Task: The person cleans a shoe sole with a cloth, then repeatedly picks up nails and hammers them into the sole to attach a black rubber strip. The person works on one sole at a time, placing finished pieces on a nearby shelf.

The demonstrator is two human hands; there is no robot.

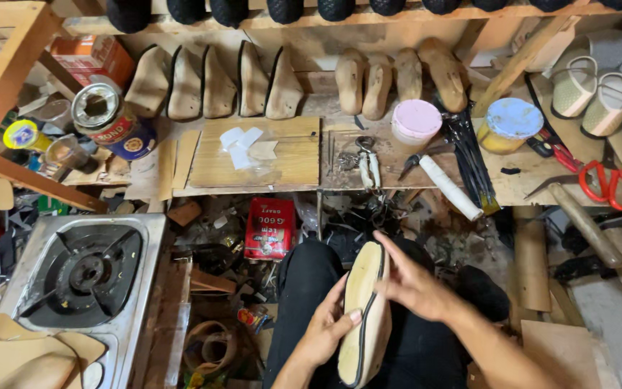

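Note:
A pale wooden shoe last with a dark strip along its edge (pixel 363 317) rests on my lap, sole side up. My left hand (pixel 325 331) grips its left side from below, thumb across the sole. My right hand (pixel 415 284) holds the upper right edge, fingers curled over the dark strip near the toe. My legs are in black trousers (pixel 304 288).
A low wooden bench (pixel 253 169) holds rows of shoe lasts (pixel 214 83), an open glue can (pixel 109 119), a pink-lidded tub (pixel 416 121), a blue-lidded jar (pixel 510 124), pliers (pixel 366 162), a white roll (pixel 449 189) and red scissors (pixel 606 180). A gas stove (pixel 84 270) stands at my left; a red can (pixel 269 229) lies on the cluttered floor.

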